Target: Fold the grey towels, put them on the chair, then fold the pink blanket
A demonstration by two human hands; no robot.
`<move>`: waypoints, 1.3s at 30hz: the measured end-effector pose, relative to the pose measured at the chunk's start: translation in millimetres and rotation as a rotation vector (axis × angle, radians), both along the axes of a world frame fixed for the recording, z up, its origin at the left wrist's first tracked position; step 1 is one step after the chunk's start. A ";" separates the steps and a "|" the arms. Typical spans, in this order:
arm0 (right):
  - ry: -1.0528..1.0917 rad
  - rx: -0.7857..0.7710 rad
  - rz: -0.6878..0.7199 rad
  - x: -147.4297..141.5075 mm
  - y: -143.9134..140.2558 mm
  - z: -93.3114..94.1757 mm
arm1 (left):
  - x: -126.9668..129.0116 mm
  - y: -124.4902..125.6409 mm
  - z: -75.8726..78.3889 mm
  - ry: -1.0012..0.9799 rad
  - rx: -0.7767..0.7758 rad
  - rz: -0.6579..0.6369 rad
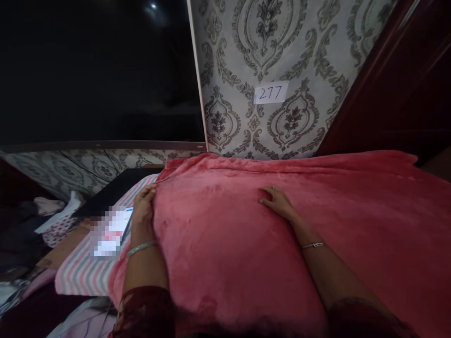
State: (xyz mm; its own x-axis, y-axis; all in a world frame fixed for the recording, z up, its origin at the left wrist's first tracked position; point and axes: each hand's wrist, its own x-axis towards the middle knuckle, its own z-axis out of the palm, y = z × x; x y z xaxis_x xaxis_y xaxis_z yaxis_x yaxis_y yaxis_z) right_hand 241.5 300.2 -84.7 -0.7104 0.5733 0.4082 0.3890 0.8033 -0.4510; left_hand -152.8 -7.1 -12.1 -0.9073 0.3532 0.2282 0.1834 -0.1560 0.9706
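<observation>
A thick pink fleece blanket (246, 234) lies spread over the surface in front of me, reaching up to the patterned wall. My left hand (143, 211) rests along the blanket's left edge, fingers curled against the fold. My right hand (278, 201) lies flat on top of the blanket near its middle, fingers pointing left and held together. Both wrists wear thin silver bangles. Dark red sleeves cover my forearms near the bottom of the view.
A pink-and-white striped cloth (84, 277) lies under the blanket at left, with a phone (112, 230) on it. Clothes (56, 220) are heaped at far left. A paper label reading 277 (270, 92) is on the wallpaper. Dark wooden furniture (398, 80) stands at right.
</observation>
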 end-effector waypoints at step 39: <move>0.244 0.059 -0.121 -20.2 -42.8 24.1 | 10.7 -3.6 10.3 0.377 -0.315 0.212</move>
